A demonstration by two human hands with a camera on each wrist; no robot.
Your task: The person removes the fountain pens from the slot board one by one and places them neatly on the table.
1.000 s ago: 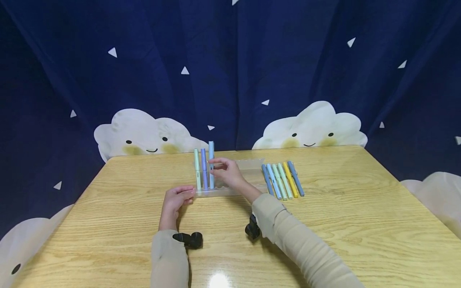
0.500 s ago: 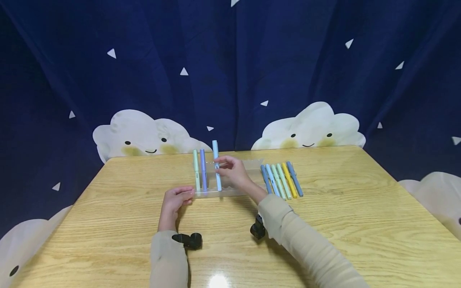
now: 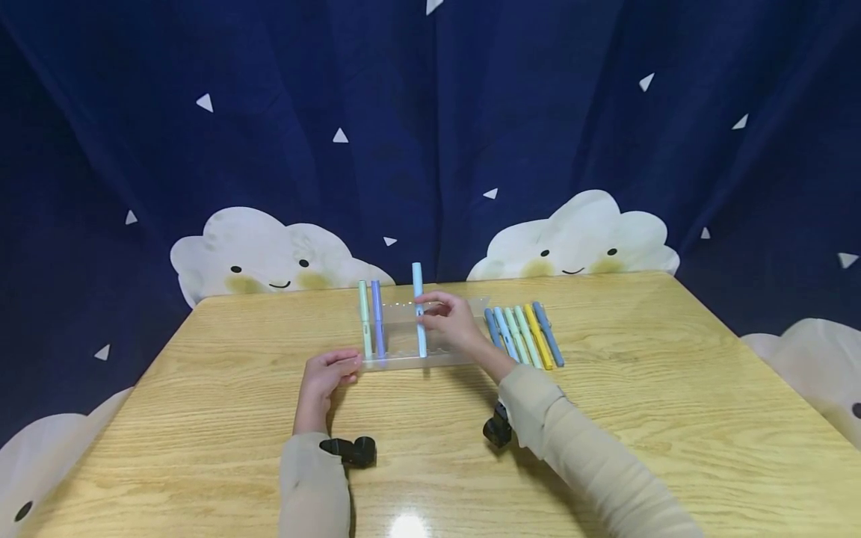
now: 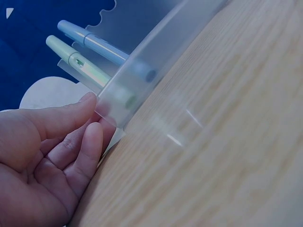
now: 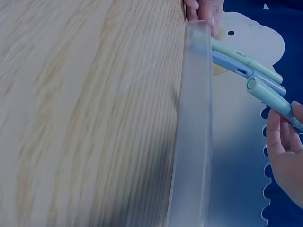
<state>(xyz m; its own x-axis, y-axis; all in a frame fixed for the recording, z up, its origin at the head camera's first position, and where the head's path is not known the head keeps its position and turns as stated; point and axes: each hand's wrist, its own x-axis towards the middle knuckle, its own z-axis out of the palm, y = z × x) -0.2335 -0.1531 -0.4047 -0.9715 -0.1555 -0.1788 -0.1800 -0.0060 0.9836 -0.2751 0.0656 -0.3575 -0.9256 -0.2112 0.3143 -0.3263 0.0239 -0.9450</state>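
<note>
A clear plastic pen stand (image 3: 397, 362) with a notched back edge lies on the table. My left hand (image 3: 329, 373) pinches its left corner; in the left wrist view one fingertip shows blurred through the plastic wall. Two pens lean in the stand at that end, a light green pen (image 3: 365, 317) and a purple-blue pen (image 3: 378, 317). Between thumb and fingers my right hand (image 3: 452, 321) holds a light blue pen (image 3: 418, 280) nearly upright over the stand's middle. The right wrist view shows this pen's lower end (image 5: 252, 84) apart from the stand's front wall.
Right of the stand, several capped pens lie side by side: blue, light blue, green, a yellow pen (image 3: 538, 336) and a dark blue pen (image 3: 549, 336). A dark blue curtain (image 3: 430, 149) with clouds hangs behind the wooden table (image 3: 202, 418).
My right hand has carried the light blue pen rightward, away from the purple-blue pen toward the stand's middle. The left hand has kept its place at the corner.
</note>
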